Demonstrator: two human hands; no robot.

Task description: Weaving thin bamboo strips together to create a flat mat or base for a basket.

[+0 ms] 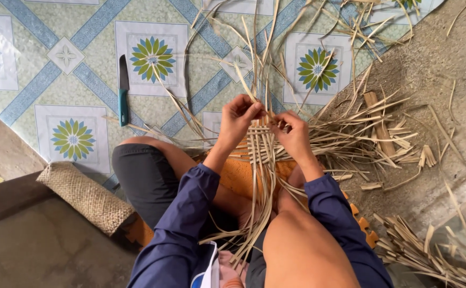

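A small woven patch of bamboo strips (259, 140) lies in front of my knees, with long loose strips fanning up and down from it. My left hand (238, 118) pinches a strip at the top left edge of the weave. My right hand (292, 134) pinches a strip at its right edge. Both arms wear dark blue sleeves. The weave rests over an orange mat (238, 176), partly hidden by my legs.
A knife with a teal handle (123, 90) lies on the patterned tile floor at the left. A pile of bamboo strips and a wooden block (380, 124) sit on the concrete at the right. A rolled woven mat (86, 196) is at the lower left.
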